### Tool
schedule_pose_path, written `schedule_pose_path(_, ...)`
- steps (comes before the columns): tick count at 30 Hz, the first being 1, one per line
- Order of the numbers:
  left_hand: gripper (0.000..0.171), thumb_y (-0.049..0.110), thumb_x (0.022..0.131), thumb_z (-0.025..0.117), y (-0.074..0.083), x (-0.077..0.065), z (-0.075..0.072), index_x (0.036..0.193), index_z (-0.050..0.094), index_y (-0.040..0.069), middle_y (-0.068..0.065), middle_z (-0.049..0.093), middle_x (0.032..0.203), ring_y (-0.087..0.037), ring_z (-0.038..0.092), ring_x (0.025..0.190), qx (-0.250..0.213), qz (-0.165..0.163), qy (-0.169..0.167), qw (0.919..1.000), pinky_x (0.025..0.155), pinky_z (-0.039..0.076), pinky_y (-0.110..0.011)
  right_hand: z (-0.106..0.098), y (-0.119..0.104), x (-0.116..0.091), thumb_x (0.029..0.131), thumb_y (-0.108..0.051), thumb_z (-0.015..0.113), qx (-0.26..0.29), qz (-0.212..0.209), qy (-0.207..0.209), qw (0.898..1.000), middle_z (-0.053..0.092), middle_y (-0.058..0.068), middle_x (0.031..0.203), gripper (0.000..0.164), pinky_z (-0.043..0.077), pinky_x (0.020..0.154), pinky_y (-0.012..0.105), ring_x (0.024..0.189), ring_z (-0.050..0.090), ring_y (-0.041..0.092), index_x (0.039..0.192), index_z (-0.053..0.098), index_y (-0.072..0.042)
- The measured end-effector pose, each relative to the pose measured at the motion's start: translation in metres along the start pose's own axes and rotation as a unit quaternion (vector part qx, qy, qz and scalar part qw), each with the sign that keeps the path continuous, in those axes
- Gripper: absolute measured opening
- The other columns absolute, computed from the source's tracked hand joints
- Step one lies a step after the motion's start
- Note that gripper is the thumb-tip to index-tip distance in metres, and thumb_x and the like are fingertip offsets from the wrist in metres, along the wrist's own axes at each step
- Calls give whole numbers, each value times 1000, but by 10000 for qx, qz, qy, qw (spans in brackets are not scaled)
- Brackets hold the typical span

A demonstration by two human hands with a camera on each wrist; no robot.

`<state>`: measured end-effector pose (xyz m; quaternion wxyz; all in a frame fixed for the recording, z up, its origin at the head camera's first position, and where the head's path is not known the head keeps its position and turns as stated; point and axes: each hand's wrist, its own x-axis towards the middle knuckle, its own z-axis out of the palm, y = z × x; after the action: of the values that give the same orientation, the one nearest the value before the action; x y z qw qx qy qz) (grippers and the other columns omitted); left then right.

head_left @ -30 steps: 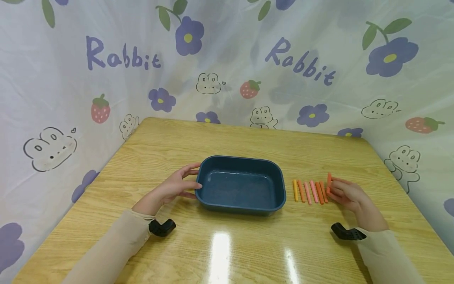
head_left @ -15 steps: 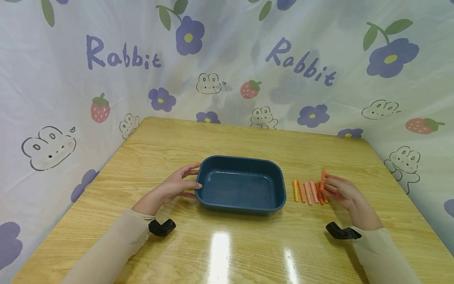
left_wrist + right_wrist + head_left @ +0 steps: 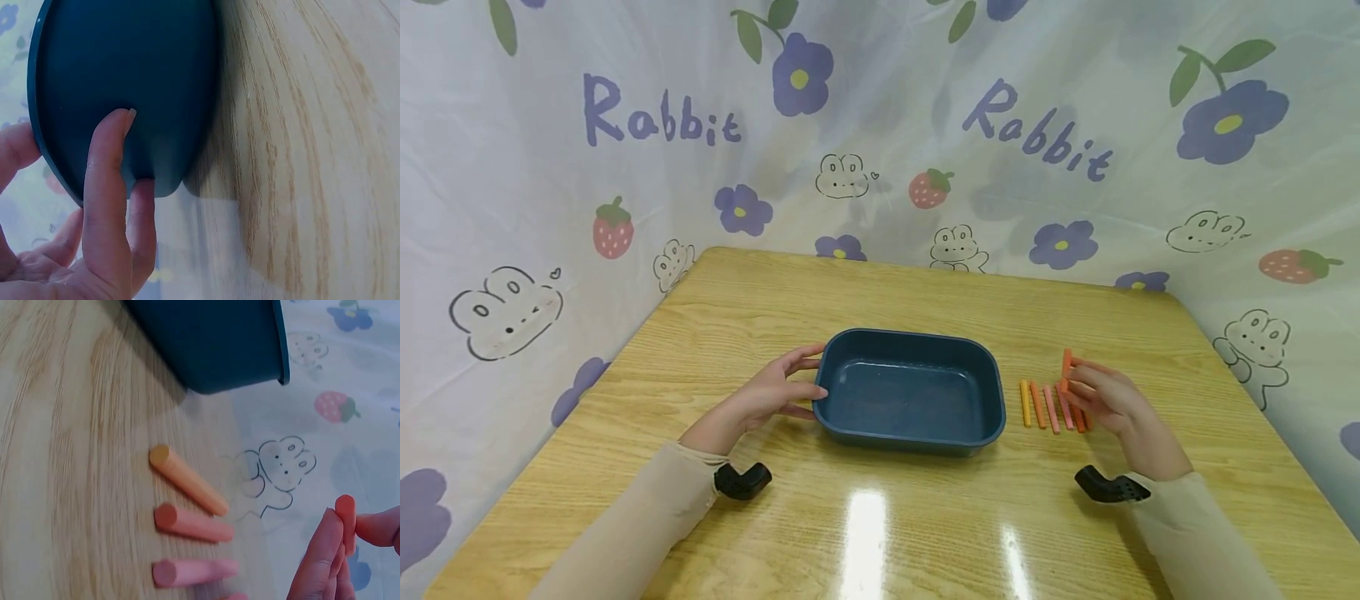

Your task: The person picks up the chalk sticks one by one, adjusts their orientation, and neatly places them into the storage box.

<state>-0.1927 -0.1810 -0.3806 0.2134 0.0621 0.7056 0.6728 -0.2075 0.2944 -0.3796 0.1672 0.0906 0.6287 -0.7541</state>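
"Two hands show. What's the right hand [image 3: 1108,398] doing?"

"Right of centre in the frame, it pinches an orange stick [image 3: 1066,372] between thumb and fingertips, raised off the table [image 3: 940,508]."

"And the left hand [image 3: 769,390]?"

"Left of centre, fingers spread apart, touching the left end of the tub [image 3: 910,404], which sits mid-frame."

"Other sticks [image 3: 1052,408]?"

"In a row, right of centre: a yellow stick [image 3: 1026,404] nearest the tub, then orange and pink. The right hand partly hides the far end."
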Motion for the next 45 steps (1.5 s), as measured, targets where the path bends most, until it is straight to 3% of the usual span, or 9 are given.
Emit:
schedule_pose_path(4, 78, 1, 82, 66, 0, 0, -1, 147, 24, 10, -22, 25, 144, -39, 56, 103, -8, -21, 6, 10000, 73, 54, -48, 10, -3, 1, 94, -12, 52, -153, 117, 72, 9998, 21, 9, 144, 63, 48, 87, 21, 115, 42, 18, 146, 17, -3)
schedule_pose_path(8, 78, 1, 82, 66, 1, 0, -1, 147, 25, 11, -22, 25, 144, -38, 56, 103, -9, -27, 2, 10000, 73, 54, -48, 20, -5, 1, 95, -9, 48, -71, 143, -10, 9999, 3, 15, 153, 68, 46, 90, 21, 136, 15, 31, 148, 6, -1)
schedule_pose_path(11, 78, 2, 82, 66, 2, 0, 0, 147, 25, 11, -22, 25, 144, -38, 56, 103, 6, -38, 0, 10000, 73, 54, -48, 26, -6, 2, 96, -7, 45, -54, 123, -81, 9999, -3, 16, 153, 66, 45, 91, 21, 137, 7, 34, 148, 5, -1)
schedule_pose_path(14, 79, 2, 82, 66, 2, 1, 1, 147, 24, 11, -22, 25, 144, -37, 57, 102, -2, -61, 5, 10000, 73, 54, -49, 31, -6, 2, 96, -8, 46, -83, 154, -51, 9998, 6, 15, 151, 66, 46, 89, 21, 136, 12, 32, 148, 6, -2)
schedule_pose_path(17, 79, 1, 81, 66, 2, 1, 1, 147, 25, 11, -21, 25, 144, -36, 57, 102, -21, -84, 14, 10000, 74, 54, -49, 35, -8, 3, 96, -9, 47, 4, 172, -91, 9998, 20, 11, 143, 67, 47, 87, 21, 128, 28, 27, 149, 6, -3)
schedule_pose_path(23, 79, 2, 82, 66, 2, 0, 2, 147, 24, 11, -22, 25, 144, -35, 58, 100, 7, -88, 22, 10000, 74, 54, -49, 43, -11, 6, 94, -6, 49, 309, 142, -194, 9992, 35, 3, 119, 68, 51, 80, 21, 90, 55, 9, 148, 8, -1)
schedule_pose_path(28, 78, 2, 82, 66, 1, 1, 1, 147, 25, 11, -21, 26, 144, -34, 58, 100, 6, -96, 49, 9999, 73, 54, -48, 52, -14, 8, 93, -4, 49, 351, 166, -217, 9990, 39, 3, 114, 63, 52, 79, 22, 86, 57, 9, 147, 16, -2)
schedule_pose_path(35, 78, 0, 83, 65, 1, 1, -1, 148, 23, 10, -23, 24, 144, -34, 58, 101, 45, -89, 42, 9999, 74, 54, -47, 68, -20, 12, 94, -2, 46, 315, 152, -383, 9987, 33, 10, 126, 64, 51, 80, 22, 86, 57, 10, 147, 12, 1)
schedule_pose_path(45, 78, 0, 82, 65, 2, -1, -1, 147, 24, 11, -22, 25, 144, -39, 56, 104, 38, -86, 69, 9999, 73, 55, -47, 89, -26, 16, 93, -1, 48, 108, 146, -437, 9989, 39, 8, 117, 59, 52, 78, 23, 83, 58, 12, 145, 19, 3)
